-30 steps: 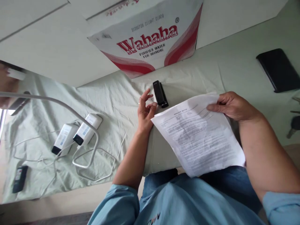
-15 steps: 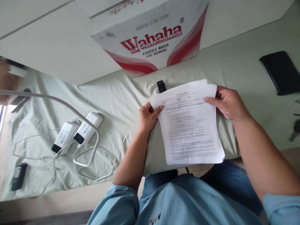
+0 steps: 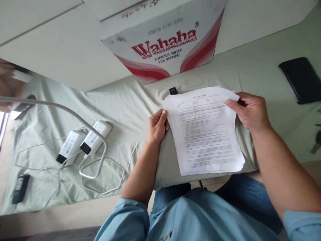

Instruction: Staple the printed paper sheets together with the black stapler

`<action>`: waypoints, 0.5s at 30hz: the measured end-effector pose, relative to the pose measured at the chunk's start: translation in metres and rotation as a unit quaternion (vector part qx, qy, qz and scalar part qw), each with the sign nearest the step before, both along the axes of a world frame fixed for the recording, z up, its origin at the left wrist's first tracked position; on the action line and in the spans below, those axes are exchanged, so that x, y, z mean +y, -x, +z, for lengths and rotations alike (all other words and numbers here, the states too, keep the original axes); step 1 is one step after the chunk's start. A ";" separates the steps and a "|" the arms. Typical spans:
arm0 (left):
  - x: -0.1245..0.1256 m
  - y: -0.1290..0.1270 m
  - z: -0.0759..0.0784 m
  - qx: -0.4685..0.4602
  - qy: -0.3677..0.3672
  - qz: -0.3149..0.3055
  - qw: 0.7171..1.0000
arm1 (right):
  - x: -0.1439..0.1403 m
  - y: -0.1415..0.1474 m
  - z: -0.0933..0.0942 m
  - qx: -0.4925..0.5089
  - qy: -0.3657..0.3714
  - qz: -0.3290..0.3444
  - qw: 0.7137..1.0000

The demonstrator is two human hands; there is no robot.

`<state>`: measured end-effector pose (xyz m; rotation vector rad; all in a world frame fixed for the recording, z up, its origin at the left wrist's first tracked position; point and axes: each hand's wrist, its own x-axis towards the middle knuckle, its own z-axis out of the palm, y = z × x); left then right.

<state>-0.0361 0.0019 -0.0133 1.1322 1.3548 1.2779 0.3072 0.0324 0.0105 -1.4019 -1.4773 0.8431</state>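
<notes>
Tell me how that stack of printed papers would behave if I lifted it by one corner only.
The printed papers are thin loose sheets, so they would probably droop. Their top edges already lie slightly fanned, so sheets may slip apart. The left hand and right hand hold opposite edges, which likely keeps them flat; they look light.

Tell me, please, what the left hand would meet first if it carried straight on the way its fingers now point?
The left hand points up and rightward at the near edge of the paper stack, so it would probably meet those sheets first. Beyond them lies a small black object, mostly hidden; depth is hard to judge.
</notes>
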 end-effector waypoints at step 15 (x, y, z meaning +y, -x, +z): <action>-0.002 -0.004 0.006 0.021 -0.003 -0.009 1.000 | 0.000 0.012 0.005 -0.033 -0.004 -0.018 0.999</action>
